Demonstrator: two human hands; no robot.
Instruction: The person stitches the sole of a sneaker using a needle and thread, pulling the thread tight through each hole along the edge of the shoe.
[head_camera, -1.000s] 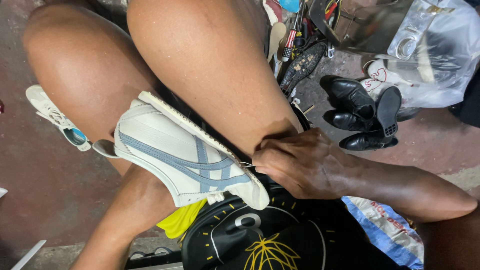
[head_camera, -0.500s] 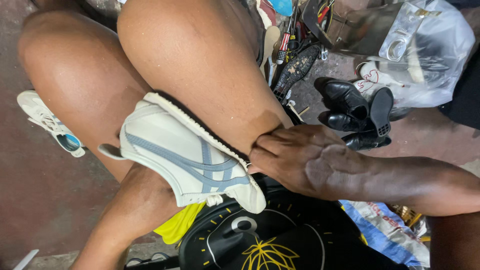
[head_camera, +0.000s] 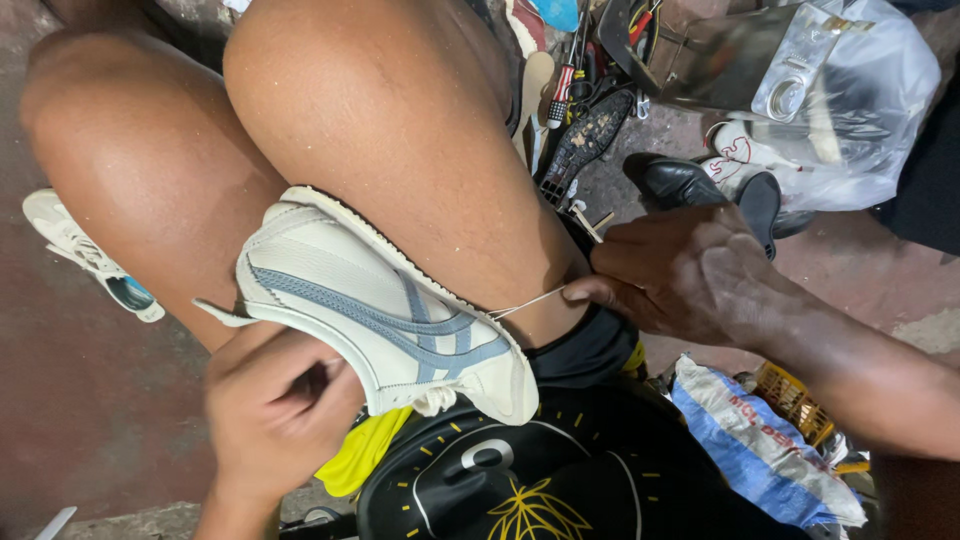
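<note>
I am stitching the sneaker (head_camera: 385, 315), which is sitting wedged sideways between my knees, sole edge up against my right thigh and toe pointing down toward the dark bag (head_camera: 520, 480) in my lap. My right hand (head_camera: 680, 275) is pinching the thread (head_camera: 525, 303) and drawing it taut out of the seam near the toe, so I am judging the work to be somewhere in mid-run along the sole edge; how many stitches are already in and how many are left I cannot tell, since the seam itself is too fine to read from here. My left hand (head_camera: 275, 415) is curling loosely under the heel end, fingers bent and touching the shoe (whether it is gripping a needle or an awl is hidden in the blur). The sneaker is looking off-white leather with blue-grey stripes crossing on its side, a pull tab sticking out at the heel, and a thin pale sole. Its mate (head_camera: 85, 255) is lying on the floor to my left, well apart, and black shoes (head_camera: 715, 190) are lying near tools to my right.
</note>
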